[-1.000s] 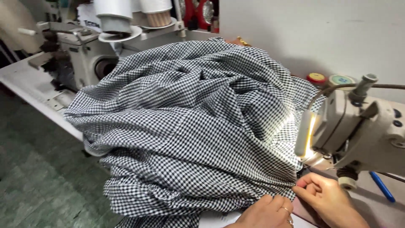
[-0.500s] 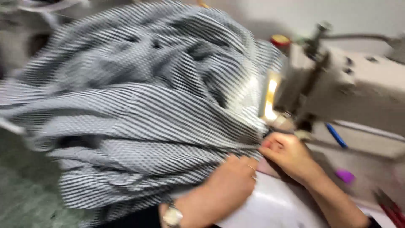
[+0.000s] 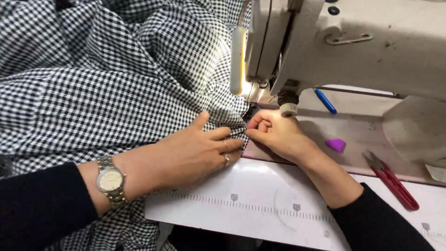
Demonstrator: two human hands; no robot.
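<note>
Big heap of black-and-white checked fabric (image 3: 116, 79) fills left side, bunched up against the sewing machine (image 3: 371, 46), w/ lamp strip (image 3: 238, 60) lit by the needle area. Left hand (image 3: 190, 155) lies flat on fabric edge, rings on fingers, wristwatch (image 3: 110, 180) on wrist, dark sleeve. Right hand (image 3: 278, 135) pinches fabric edge just under the machine head, fingertips touching left hand's. White table (image 3: 260, 195) w/ printed ruler marks in front. Purple chalk piece (image 3: 336, 145), red thread snips (image 3: 392, 181) & blue pen (image 3: 325, 101) lie right of hands.
</note>
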